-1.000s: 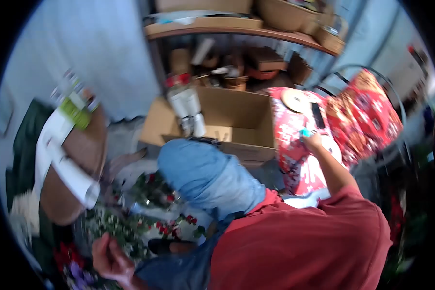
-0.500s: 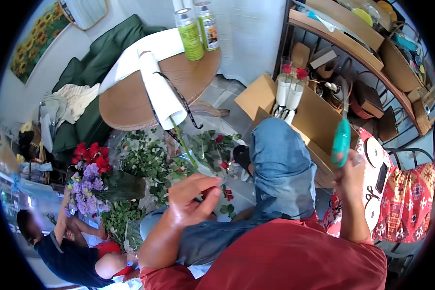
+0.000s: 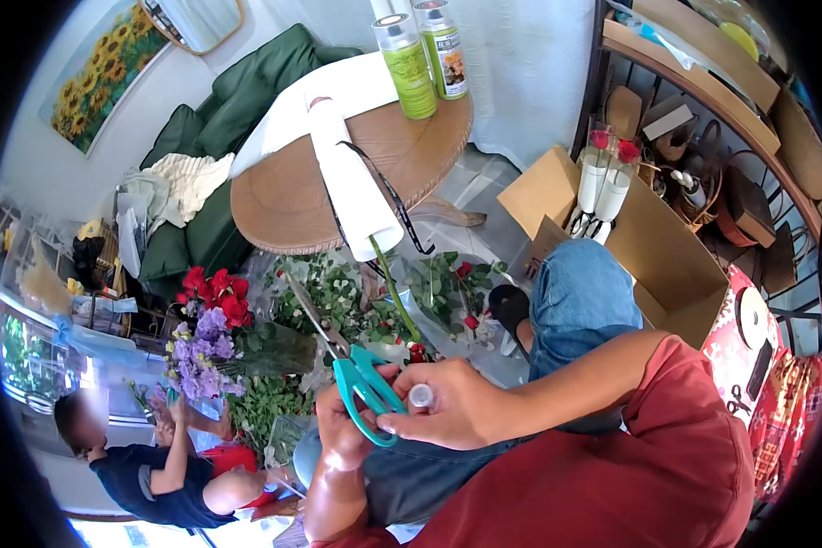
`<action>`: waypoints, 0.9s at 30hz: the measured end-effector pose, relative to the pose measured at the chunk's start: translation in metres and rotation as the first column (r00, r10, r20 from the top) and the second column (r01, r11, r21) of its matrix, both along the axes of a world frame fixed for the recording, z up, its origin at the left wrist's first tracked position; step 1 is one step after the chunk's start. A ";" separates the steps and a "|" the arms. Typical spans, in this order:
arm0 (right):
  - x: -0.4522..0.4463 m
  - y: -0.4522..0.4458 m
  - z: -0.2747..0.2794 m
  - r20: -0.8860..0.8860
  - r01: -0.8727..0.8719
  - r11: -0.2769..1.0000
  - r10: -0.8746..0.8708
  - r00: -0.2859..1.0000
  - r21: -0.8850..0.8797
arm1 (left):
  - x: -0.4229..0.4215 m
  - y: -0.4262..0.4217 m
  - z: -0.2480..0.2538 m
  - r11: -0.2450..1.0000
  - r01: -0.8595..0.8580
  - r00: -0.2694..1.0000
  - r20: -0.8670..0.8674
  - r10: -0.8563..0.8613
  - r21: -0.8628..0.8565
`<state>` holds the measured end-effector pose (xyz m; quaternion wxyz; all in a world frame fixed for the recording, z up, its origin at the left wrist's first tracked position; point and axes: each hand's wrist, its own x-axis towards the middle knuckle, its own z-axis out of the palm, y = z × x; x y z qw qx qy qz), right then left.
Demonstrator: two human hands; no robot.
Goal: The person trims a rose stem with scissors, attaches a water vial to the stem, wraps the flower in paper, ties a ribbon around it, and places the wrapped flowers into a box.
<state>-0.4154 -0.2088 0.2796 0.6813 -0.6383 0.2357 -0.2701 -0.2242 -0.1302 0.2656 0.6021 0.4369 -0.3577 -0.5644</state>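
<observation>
Teal-handled scissors (image 3: 343, 384) lie between my two hands, blades tilted up to the left. My right hand (image 3: 473, 402) is closed with its thumb on the handle end. A small round, clear-ended cylinder (image 3: 420, 395) shows between its thumb and fingers; what it belongs to is hidden. Under the handles, my left hand (image 3: 342, 447) is curled and partly covered, so its grip cannot be made out. Past my hands, a white roll (image 3: 342, 173) with black straps and a green stem (image 3: 393, 288) rests over the wooden table's (image 3: 269, 215) edge.
Cut leaves (image 3: 324, 288) and red roses cover the floor. At left, a co-worker (image 3: 160, 466) sits beside red and purple flowers (image 3: 201, 356). Two spray cans (image 3: 409, 78) stand on the table. An open cardboard box (image 3: 658, 247) and a shelf are at right.
My right hand has brought the scissors from the far right to my left hand, and the blades now point left. The view has shifted; the co-worker's arms have moved.
</observation>
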 end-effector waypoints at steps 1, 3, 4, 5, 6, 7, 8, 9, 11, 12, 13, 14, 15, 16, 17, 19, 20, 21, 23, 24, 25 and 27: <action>0.000 -0.005 0.008 -0.054 -0.027 1.000 0.027 0.998 -0.008 | -0.002 -0.001 0.001 0.998 -0.067 0.998 0.007 0.067 -0.005; 0.003 -0.010 0.000 -0.061 -0.036 0.998 0.032 0.998 -0.055 | 0.000 -0.002 0.002 0.997 -0.067 0.998 -0.021 0.067 -0.030; 0.004 -0.015 0.000 -0.064 -0.041 0.998 0.038 0.997 -0.052 | 0.002 -0.003 0.002 0.996 -0.065 0.997 -0.049 0.063 -0.060; 0.003 -0.021 0.003 -0.067 -0.077 0.995 0.073 0.995 -0.068 | 0.005 -0.004 0.002 0.996 -0.082 0.996 -0.020 0.081 -0.038; 0.003 -0.027 0.003 -0.070 -0.113 0.990 0.108 0.992 -0.086 | 0.006 -0.004 -0.001 0.995 -0.089 0.996 -0.020 0.088 -0.036; 0.004 -0.030 -0.005 -0.063 -0.130 0.979 0.122 0.991 -0.154 | 0.008 -0.004 -0.005 0.993 -0.112 0.992 0.047 0.113 -0.028; 0.005 -0.033 -0.014 -0.062 -0.136 0.979 0.128 0.990 -0.149 | 0.009 -0.006 -0.007 0.991 -0.135 0.984 0.115 0.136 -0.020; 0.005 -0.036 -0.023 -0.037 -0.122 0.957 0.116 0.993 -0.262 | 0.006 -0.007 -0.005 0.991 -0.128 0.988 0.091 0.123 0.048; 0.002 -0.046 -0.031 0.049 -0.054 0.865 0.090 0.995 -0.499 | 0.000 -0.014 -0.001 0.988 -0.142 0.976 0.172 0.130 0.059; -0.002 -0.052 -0.029 0.049 -0.056 0.870 0.092 0.995 -0.489 | -0.002 -0.017 0.001 0.987 -0.151 0.958 0.253 0.132 0.055; -0.008 -0.059 -0.023 0.046 0.021 0.911 -0.002 0.999 -0.413 | -0.003 -0.019 0.002 0.986 -0.156 0.965 0.222 0.139 0.062; -0.011 -0.066 -0.020 0.034 0.101 0.936 -0.095 0.995 -0.336 | 0.000 -0.019 0.004 0.985 -0.158 0.965 0.223 0.139 0.068; -0.010 -0.076 -0.020 0.062 0.191 0.928 -0.180 0.982 -0.321 | 0.005 -0.019 0.007 0.982 -0.132 0.950 0.299 0.086 0.136; -0.009 -0.081 -0.024 0.061 0.187 0.930 -0.177 0.982 -0.317 | 0.009 -0.018 0.010 0.972 -0.111 0.929 0.369 0.028 0.205; -0.007 -0.085 -0.030 -0.019 0.232 0.938 -0.245 0.969 -0.259 | 0.010 -0.020 0.013 0.954 -0.067 0.930 0.365 -0.046 0.292; -0.008 -0.091 -0.029 -0.236 0.184 0.976 -0.207 0.949 -0.115 | 0.011 -0.023 0.004 0.942 -0.033 0.923 0.371 -0.099 0.334; -0.004 -0.089 -0.038 -0.239 0.185 0.977 -0.207 0.949 -0.109 | 0.011 -0.024 0.000 0.928 0.003 0.914 0.375 -0.154 0.372; 0.002 -0.084 -0.052 -0.155 0.190 0.982 -0.187 0.970 0.005 | 0.010 -0.027 -0.001 0.932 0.007 0.891 0.421 -0.170 0.361; 0.008 -0.080 -0.059 -0.069 0.185 0.975 -0.178 0.982 0.125 | 0.013 -0.032 -0.002 0.914 -0.001 0.882 0.432 -0.191 0.406; 0.009 -0.080 -0.056 -0.017 0.151 0.958 -0.151 0.988 0.242 | 0.014 -0.035 -0.001 0.897 -0.011 0.872 0.444 -0.209 0.443; 0.010 -0.081 -0.054 0.039 0.107 0.930 -0.129 0.991 0.352 | 0.013 -0.040 0.003 0.895 -0.004 0.881 0.425 -0.208 0.446; 0.009 -0.081 -0.053 0.043 0.105 0.918 -0.132 0.990 0.382 | 0.017 -0.046 0.003 0.890 0.014 0.904 0.374 -0.206 0.457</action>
